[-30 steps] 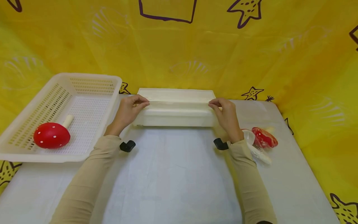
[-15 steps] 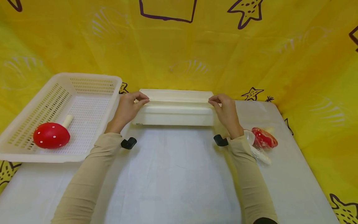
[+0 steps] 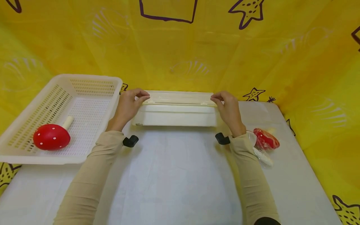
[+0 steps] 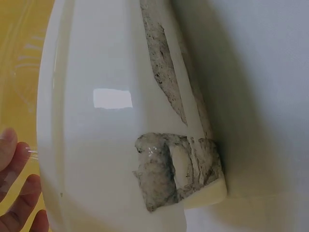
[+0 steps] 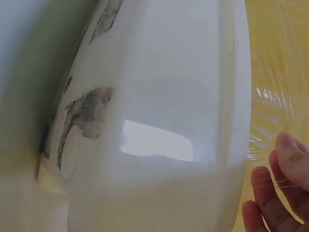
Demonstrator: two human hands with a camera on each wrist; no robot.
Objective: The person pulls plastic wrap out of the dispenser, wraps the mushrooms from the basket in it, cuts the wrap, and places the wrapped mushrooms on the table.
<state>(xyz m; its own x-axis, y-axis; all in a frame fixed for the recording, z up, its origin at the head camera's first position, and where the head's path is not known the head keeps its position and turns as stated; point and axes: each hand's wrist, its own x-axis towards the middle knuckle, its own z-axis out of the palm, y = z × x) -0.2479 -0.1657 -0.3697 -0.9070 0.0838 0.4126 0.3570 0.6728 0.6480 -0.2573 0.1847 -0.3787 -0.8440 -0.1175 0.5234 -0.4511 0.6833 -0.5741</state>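
Observation:
A long white cling film dispenser (image 3: 177, 119) stands at the back of the table, its lid (image 3: 180, 96) raised behind. My left hand (image 3: 127, 106) pinches the clear cling film (image 4: 33, 152) at the dispenser's left end between thumb and index finger. At the right end my right hand (image 3: 229, 109) pinches the other corner of the film, which shows wrinkled and shiny in the right wrist view (image 5: 270, 96). Both wrist views show grey, torn sticky patches (image 4: 157, 171) on the dispenser's front. The film roll inside is hidden.
On the left, a white plastic basket (image 3: 97, 123) holds a red toy mushroom (image 3: 52, 137) with white dots. Right of my right forearm lie a plastic-wrapped red piece (image 3: 265, 139) and a wrapped white piece (image 3: 262, 156). A yellow patterned cloth (image 3: 180, 47) hangs behind the table.
Both hands, still pinching the film, have risen slightly in the head view, and the film edge has come up a little from the dispenser. Basket and wrapped pieces stay put.

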